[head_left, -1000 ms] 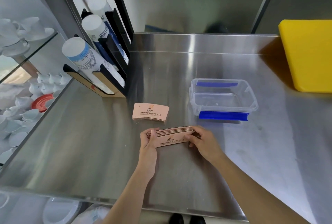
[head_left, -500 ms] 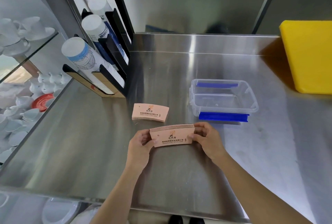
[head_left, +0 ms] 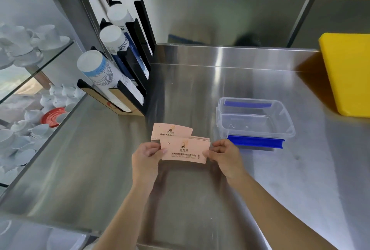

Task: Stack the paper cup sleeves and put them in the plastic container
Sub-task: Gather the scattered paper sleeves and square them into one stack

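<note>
— Left hand (head_left: pixel 147 156) and right hand (head_left: pixel 224 156)?
— Each pinched shut on one end of the held sleeves (head_left: pixel 185 150), lifted just above the counter (head_left: pixel 200 89).
— Other sleeves (head_left: pixel 171 130)?
— Lay flat on the counter just beyond, partly hidden by the held bunch.
— Container (head_left: pixel 255 120)?
— Sat open and empty to the right, near.
— Done well how?
— Probably by squaring edges, lowering onto the far pile, then moving everything right together.

I hold a sleeve stack (head_left: pixel 185 150) between left hand (head_left: pixel 147 158) and right hand (head_left: pixel 224 157), container (head_left: pixel 254 120) far right.
</note>
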